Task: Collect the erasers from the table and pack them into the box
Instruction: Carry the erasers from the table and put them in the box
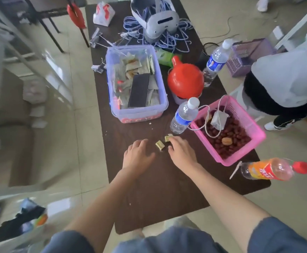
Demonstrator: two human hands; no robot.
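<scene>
1. Erasers: two small yellowish blocks visible on the dark table [167,189]. One loose eraser [159,145] lies between the two hands; a second eraser [168,138] sits at the right hand's fingertips. Possibly a third bit just behind the second, too blurred to confirm.
2. Right hand [182,152]: palm down, fingers curled over the second eraser and touching it. Looks like a pinch starting, but whether it's actually gripped or lifted, cannot tell.
3. Left hand [137,156]: palm down, fingers relaxed and spread, holding nothing, resting just beside the loose eraser.
4. Box [112,99]: clear plastic tub with bluish rim, further back on the table, well apart from the hands. Already holds a pile of small packets and one dark flat rectangular object.
5. Step, my read: collection phase, picking up the remaining erasers; nothing on its way to the box yet.
6. Next move calls for: closing the pinch on the second eraser, left hand taking the loose one, then a forward reach over the box rim to drop both.
7. Other counts: two water bottles, one [184,115] close to the right hand; one orange soda bottle [269,169] on its side; one pink basket [255,132] of red fruit; one red funnel [185,79].
</scene>
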